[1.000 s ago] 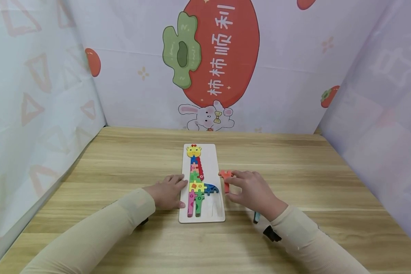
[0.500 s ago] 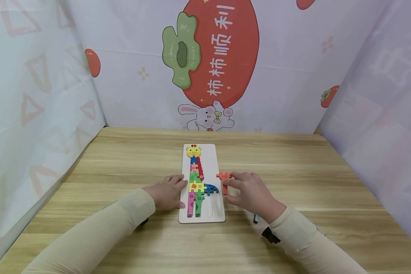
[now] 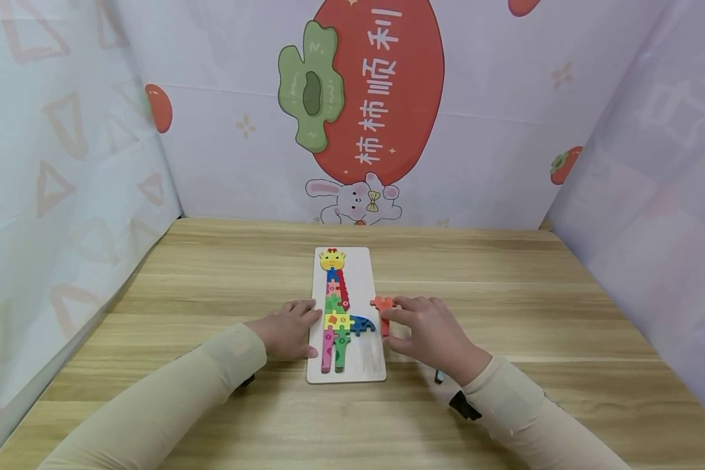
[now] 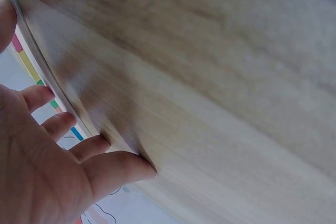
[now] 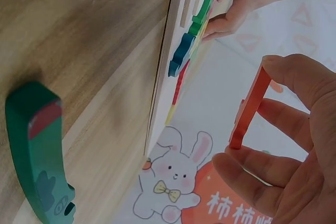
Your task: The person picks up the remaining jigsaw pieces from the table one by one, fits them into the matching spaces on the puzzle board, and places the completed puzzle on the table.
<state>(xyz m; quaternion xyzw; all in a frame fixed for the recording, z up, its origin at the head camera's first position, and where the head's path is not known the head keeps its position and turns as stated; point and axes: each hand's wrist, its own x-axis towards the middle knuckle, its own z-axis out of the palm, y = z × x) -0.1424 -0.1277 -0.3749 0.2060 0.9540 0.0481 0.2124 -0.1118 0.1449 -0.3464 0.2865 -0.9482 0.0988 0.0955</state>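
orange piece point(image 5: 249, 109) | right hand point(image 3: 431, 331) | pinched between thumb point(image 5: 291, 72) and fingers point(image 5: 268, 165)

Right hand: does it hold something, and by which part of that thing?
The right hand pinches an orange puzzle piece by its two opposite ends.

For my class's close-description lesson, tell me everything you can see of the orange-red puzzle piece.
The orange-red puzzle piece looks like thick painted wood, with jigsaw knobs at its far end and a leg-like near end. The right hand pinches it by its edges, above the table. In the head view it appears at the right edge of the white board; the right wrist view shows it edge-on, clear of the board.
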